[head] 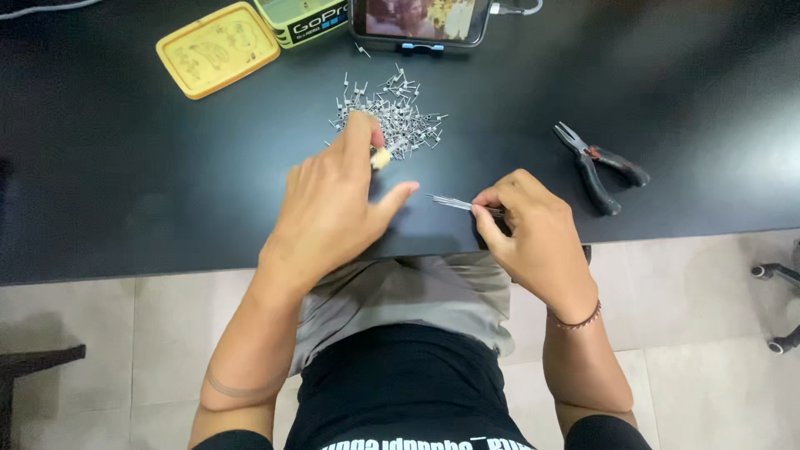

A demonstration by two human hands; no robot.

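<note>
**Hands at the Pile of Metal Pins on the Black Table**

The black table (125, 167) filled the upper part of the view, with pale floor tiles (708, 292) below its near edge. The person sat close to that edge, in a black shirt and grey shorts.

The left hand (333, 208) lay palm down on the table, reaching away from the body. Its fingers were loosely spread, and the forefinger tip rested at the near edge of the pile of small metal pins (392, 112). A small pale object sat just beside that fingertip; its kind could not be told. The thumb pointed to the right, clear of the pile.

The right hand (533, 233) rested near the table's front edge, well apart from the pile. Its thumb and forefinger were pressed together, pinching a thin bundle of straight metal wires (454, 202). The wire ends pointed left, toward the left thumb, without touching it. A cord bracelet circled the right wrist.

A yellow lid (217, 50) lay flat at the far left of the table, just beside a yellow-green box (302, 21). A phone (421, 21) stood to the right of the box, on a stand with its screen lit.

A pair of black-handled pliers (596, 165) lay right of the right hand, untouched, jaws pointing away from the person.
</note>
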